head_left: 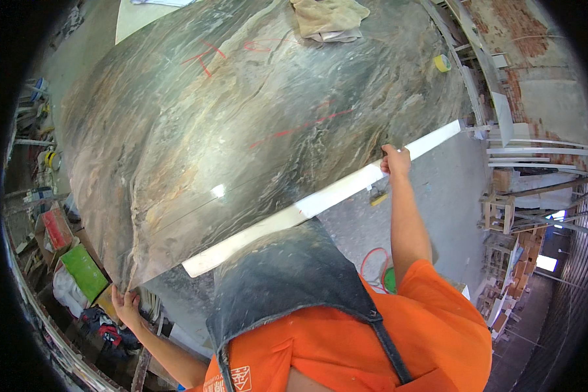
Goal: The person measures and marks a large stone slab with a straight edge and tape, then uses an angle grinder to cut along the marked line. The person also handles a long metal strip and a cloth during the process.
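Currently, right hand (pixel 396 161): fingers curled round the white strip, right of its middle, grasping it; can't tell whether the slab edge is pinched too.
Left hand (pixel 125 306): at the slab's near left corner, fingers bent, palm side partly hidden; can't tell if gripping or just touching.
White strip (pixel 343 187): long, flat, runs along the slab's near edge, slanting up to the right; left end just in front of the apron.
Stone slab (pixel 176 150): large, glossy, brown-grey-green with pale veins; fills the middle, beyond the strip.
Red marks (pixel 300 128): drawn on the slab, one long line plus strokes farther off.
Cloth (pixel 328 18): beige, crumpled, on the slab's far side.
Tape roll (pixel 442 63): yellow, near the slab's right edge.
Apron (pixel 287 271): dark, dusty, worn over an orange shirt (pixel 438 326).
Green box (pixel 85 273): lower left, near the left hand.
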Action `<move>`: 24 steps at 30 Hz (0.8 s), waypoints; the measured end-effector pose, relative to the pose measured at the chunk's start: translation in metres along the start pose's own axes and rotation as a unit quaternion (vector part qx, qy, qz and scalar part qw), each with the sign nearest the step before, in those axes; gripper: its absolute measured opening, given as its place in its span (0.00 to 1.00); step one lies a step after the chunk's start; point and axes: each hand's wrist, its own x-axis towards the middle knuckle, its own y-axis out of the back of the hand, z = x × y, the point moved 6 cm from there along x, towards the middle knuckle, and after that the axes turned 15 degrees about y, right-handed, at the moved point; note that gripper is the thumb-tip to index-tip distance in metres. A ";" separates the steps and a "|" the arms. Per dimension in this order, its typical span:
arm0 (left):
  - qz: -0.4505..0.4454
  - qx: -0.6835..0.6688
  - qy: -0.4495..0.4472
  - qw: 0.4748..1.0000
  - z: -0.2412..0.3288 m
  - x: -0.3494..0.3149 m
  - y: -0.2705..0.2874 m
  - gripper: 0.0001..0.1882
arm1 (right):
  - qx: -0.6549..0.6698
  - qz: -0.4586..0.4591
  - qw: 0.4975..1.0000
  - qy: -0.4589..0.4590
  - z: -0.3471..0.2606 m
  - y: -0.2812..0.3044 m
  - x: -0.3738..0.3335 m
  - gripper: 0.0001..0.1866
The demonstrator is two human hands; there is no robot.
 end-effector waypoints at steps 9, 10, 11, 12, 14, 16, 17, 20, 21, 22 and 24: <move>-0.004 -0.023 -0.043 0.999 0.009 -0.014 -0.013 0.30 | -0.046 0.005 0.999 0.026 0.028 0.004 0.027 0.18; 0.024 0.002 -0.033 0.999 0.009 -0.015 -0.011 0.31 | -0.011 -0.013 1.000 0.009 0.030 0.004 0.028 0.23; 0.021 0.002 -0.044 0.999 0.010 -0.017 -0.012 0.31 | -0.016 -0.029 0.999 0.016 0.029 0.003 0.029 0.20; 0.018 -0.015 -0.043 0.999 0.009 -0.017 -0.013 0.31 | 0.000 -0.033 0.999 0.009 0.030 0.002 0.029 0.19; 0.020 -0.017 -0.029 0.999 0.008 -0.019 -0.014 0.32 | 0.000 -0.016 1.000 0.011 0.030 0.004 0.031 0.19; 0.023 -0.020 -0.021 0.999 0.008 -0.021 -0.016 0.33 | 0.001 -0.011 1.000 0.005 0.032 0.005 0.033 0.20; 0.021 -0.018 -0.023 0.999 0.009 -0.022 -0.018 0.33 | 0.006 -0.012 1.000 0.000 0.034 0.004 0.035 0.20; 0.034 -0.013 -0.021 0.999 0.010 -0.025 -0.018 0.33 | 0.012 -0.030 0.999 -0.014 0.041 0.006 0.042 0.20; 0.027 -0.023 -0.020 0.999 0.010 -0.026 -0.019 0.33 | 0.000 -0.020 1.000 -0.016 0.043 0.008 0.044 0.20; 0.023 -0.034 -0.019 0.999 0.010 -0.026 -0.020 0.33 | 0.010 -0.031 0.999 -0.016 0.046 0.007 0.047 0.19; 0.021 -0.031 -0.024 0.999 0.011 -0.025 -0.021 0.34 | 0.018 -0.039 0.999 -0.023 0.051 0.009 0.052 0.19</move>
